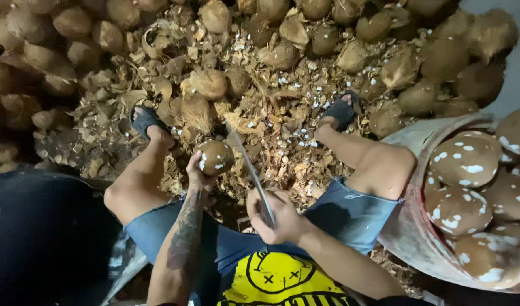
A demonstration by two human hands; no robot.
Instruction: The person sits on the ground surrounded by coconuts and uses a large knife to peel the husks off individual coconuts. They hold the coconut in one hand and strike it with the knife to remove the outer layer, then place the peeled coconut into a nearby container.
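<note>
My left hand (196, 175) grips a round brown coconut (215, 157) with white chipped spots, held out in front of my knees. My right hand (278, 218) is closed on the handle of a long thin knife (250, 165), its blade pointing up and away, just to the right of the coconut. Blade and coconut are close but apart. I sit with legs spread, my feet in dark sandals resting on the husk litter.
A large pile of unpeeled brown coconuts (350, 34) fills the far side. Husk scraps and white chips (277, 130) cover the ground between my feet. A worn pink tub (410, 226) at right holds several peeled coconuts (467, 161). A dark object lies at lower left.
</note>
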